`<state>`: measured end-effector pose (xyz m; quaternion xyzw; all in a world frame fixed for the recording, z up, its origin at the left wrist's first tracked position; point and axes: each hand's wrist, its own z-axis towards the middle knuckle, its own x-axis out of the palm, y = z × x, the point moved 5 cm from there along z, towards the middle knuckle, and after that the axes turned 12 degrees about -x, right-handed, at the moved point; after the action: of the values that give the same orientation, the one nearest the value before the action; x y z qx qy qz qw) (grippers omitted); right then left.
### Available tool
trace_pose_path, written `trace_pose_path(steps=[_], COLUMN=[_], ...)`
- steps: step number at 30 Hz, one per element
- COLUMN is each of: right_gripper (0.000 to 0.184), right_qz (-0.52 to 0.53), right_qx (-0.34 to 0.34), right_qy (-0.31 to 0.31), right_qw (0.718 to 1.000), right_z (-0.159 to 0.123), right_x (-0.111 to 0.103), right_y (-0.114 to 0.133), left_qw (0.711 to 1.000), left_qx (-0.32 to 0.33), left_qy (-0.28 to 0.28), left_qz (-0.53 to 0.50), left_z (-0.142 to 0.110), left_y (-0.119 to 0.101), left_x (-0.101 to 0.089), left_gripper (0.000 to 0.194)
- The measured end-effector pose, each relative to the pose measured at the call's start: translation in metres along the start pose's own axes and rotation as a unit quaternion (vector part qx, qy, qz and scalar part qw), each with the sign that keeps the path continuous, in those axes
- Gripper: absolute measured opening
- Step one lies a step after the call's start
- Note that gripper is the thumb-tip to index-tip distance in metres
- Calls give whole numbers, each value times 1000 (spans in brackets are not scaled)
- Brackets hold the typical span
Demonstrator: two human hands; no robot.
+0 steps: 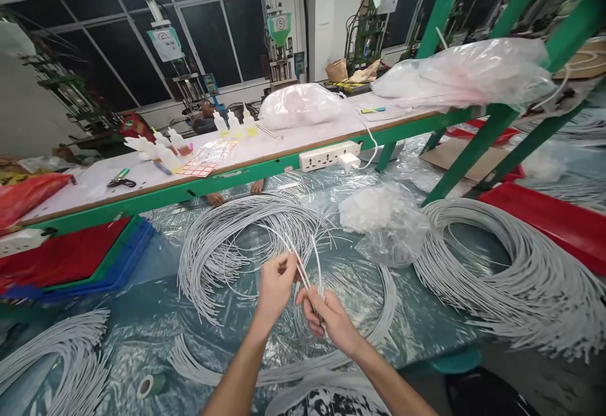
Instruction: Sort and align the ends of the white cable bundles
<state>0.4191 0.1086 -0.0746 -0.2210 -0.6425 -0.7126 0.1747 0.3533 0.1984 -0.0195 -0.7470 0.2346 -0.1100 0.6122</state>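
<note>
My left hand (274, 288) and my right hand (331, 318) meet over the middle of the table. Both pinch thin white cables (303, 264) that rise from a loose coiled bundle of white cable (237, 239) lying just beyond them. The left fingers are closed on the cable ends near the top. The right fingers grip the same strands a little lower. A bigger coil of white cable (511, 277) lies to the right.
Clear plastic sheeting (142, 315) covers the table. A tape roll (148, 384) lies front left, more cable (52, 353) at far left. Red and blue trays (76, 258) sit left. A green shelf (227, 179) holds bottles, scissors, plastic bags and a power strip (329, 155).
</note>
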Motion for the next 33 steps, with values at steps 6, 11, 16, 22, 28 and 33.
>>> trace_pose_path(steps=[6, 11, 16, 22, 28, 33], right_gripper=[66, 64, 62, 61, 61, 60], right_qz=[4, -34, -58, -33, -61, -57], right_qx=[20, 11, 9, 22, 20, 29], right_qy=[-75, -78, -31, -10, 10, 29], right_qw=[997, 996, 998, 999, 998, 998], right_z=[1, 3, 2, 0, -2, -2], right_x=[-7, -6, 1, 8, 10, 11], right_y=[-3, -2, 1, 1, -1, -1], left_qw=[981, 994, 994, 998, 997, 992], left_qx=[81, 21, 1, -35, -39, -36], left_qy=[53, 77, -37, 5, 17, -18], left_qz=[169, 77, -102, -58, -72, -117], left_z=[-16, -11, 2, -5, -13, -14], left_y=[-2, -1, -5, -2, 0, -1], left_x=[6, -1, -24, -19, -15, -17], left_gripper=[43, 38, 51, 47, 51, 52])
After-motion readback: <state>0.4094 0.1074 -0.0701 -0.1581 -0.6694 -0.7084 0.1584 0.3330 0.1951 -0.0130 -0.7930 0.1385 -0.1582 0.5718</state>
